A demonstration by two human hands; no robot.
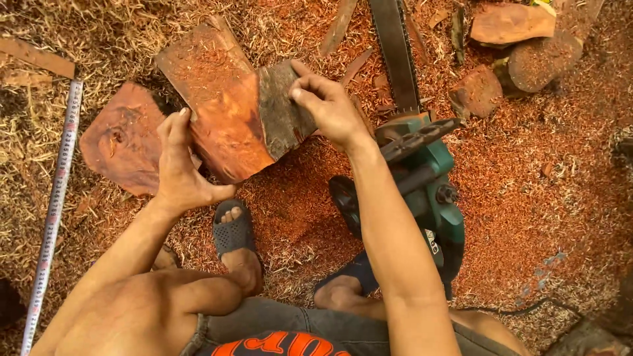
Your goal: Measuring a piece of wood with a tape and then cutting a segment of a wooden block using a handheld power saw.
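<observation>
Right hand (328, 109) fingers (304, 93) were pinched together on the top edge of the slab (227, 125), thumb under, fingertips on the grey bark strip along its right side. Left hand (177, 165) fingers were pressed flat and closed against the slab's left edge, thumb spread toward the lower corner, bracing it. Step in hand, judged: holding the cut piece up and turning or inspecting it, maybe picking at the bark. Next move would call for a firm two-hand grip and keeping clear of the chainsaw (422, 165) just beside the right wrist. The slab was held tilted above the ground, in front of the knees, over sawdust (527, 198). It looked reddish-orange, rough-sawn, dusted with chips on the upper face, one edge dark and barky. A second flat piece (122, 138) lay on the ground behind the left hand, partly covered by the slab. Tape measure (56, 198) ran along the left. More offcuts (511, 25) sat top right. Sandalled feet (234, 234) below.
</observation>
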